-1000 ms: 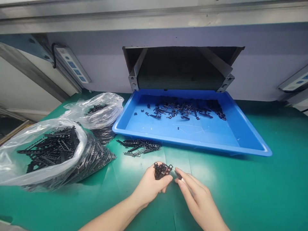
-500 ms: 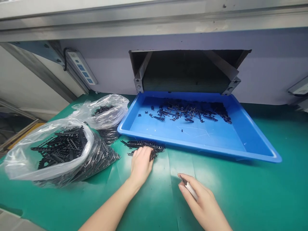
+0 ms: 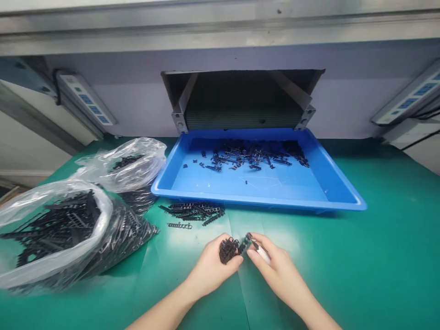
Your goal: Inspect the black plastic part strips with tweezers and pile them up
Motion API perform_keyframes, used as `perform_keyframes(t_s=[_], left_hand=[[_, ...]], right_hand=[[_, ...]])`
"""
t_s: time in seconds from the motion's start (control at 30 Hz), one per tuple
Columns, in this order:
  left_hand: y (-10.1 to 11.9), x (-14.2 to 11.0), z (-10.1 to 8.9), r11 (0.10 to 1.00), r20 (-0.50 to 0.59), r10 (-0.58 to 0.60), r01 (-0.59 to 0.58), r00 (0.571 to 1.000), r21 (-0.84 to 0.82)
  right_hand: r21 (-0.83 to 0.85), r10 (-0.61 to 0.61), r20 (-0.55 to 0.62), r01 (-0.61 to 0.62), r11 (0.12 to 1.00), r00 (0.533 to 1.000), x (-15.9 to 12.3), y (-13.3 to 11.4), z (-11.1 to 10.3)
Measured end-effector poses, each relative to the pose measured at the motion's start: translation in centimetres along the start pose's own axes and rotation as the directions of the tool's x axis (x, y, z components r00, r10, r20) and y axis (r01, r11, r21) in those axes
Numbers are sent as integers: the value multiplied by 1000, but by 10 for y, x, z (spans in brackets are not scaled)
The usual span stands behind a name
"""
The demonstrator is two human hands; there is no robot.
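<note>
Hands meeting over green mat, black parts between fingertips

Bags (image 3: pixel 68 224) of black strips far left, nearer one cut off by frame edge; loose strips (image 3: pixel 194 211) before blue tray (image 3: pixel 340 183); left hand (image 3: pixel 209 268) clenched round parts (image 3: pixel 229 249), half hidden by fingers; right hand (image 3: pixel 277 268) pinching white tool (image 3: pixel 261 251), tip touching parts, shape hard to make out

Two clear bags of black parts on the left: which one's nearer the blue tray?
The smaller far bag: it lies close beside the blue tray; the larger near bag sits further left.
</note>
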State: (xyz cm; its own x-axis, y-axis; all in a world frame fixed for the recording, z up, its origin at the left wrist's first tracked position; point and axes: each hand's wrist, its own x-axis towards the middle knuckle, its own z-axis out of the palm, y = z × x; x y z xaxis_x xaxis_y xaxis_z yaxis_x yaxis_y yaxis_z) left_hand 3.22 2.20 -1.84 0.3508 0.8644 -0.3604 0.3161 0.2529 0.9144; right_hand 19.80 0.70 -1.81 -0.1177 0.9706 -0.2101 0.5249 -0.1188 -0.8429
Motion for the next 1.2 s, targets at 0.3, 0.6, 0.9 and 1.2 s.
perform_keyframes(t_s=[0.3,0.6,0.9,1.2], left_hand=[[-11,5,19,852,210,-87,182,974,-491],[2,6,6,846,148,-82,147,986,-513],[-4,8,4,850,144,-75,139,987,-508],[-5,13,6,839,143,-61,128,988,-528]], right_hand=[[206,15,158,-47,977,987,-1,1,-10],[-38,-117,120,122,992,986,-5,13,-5],[-254,-326,107,342,905,939,-9,8,-1],[-343,-389,42,379,860,920,-7,11,0]])
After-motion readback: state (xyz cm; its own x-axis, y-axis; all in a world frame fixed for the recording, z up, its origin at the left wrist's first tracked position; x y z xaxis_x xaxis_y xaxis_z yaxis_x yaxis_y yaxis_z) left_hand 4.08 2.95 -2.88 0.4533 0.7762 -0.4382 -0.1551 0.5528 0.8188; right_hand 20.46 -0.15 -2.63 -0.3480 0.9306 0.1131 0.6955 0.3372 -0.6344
